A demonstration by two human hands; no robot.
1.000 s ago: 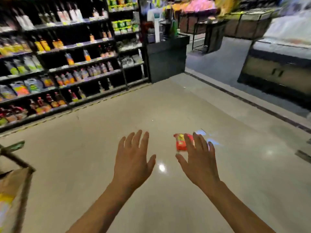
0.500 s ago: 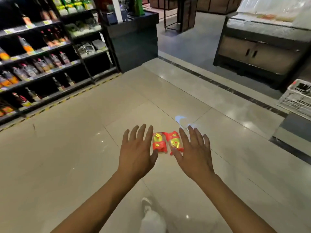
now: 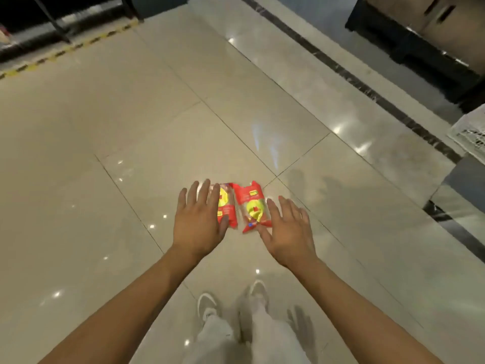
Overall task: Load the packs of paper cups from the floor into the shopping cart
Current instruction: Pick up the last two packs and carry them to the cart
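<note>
Two red and yellow packs of paper cups lie side by side on the tiled floor: the left pack (image 3: 227, 206) and the right pack (image 3: 251, 206). My left hand (image 3: 200, 222) hovers over the left pack's near-left side with fingers spread, covering part of it. My right hand (image 3: 288, 229) reaches toward the right pack from its right, fingers straight, thumb near the pack's lower corner. Neither hand grips anything. The shopping cart is out of view.
Glossy beige floor tiles (image 3: 131, 127) surround the packs. My shoes (image 3: 207, 306) stand just below them. A shelf base with yellow-black floor tape (image 3: 68, 48) runs at the top left. A dark cabinet (image 3: 420, 35) stands top right, a white crate (image 3: 469, 132) at the right edge.
The view tilted down and closed in on the packs. Both hands came lower and nearer to the packs; shelves and the cart slid out of view, and my feet now show.
</note>
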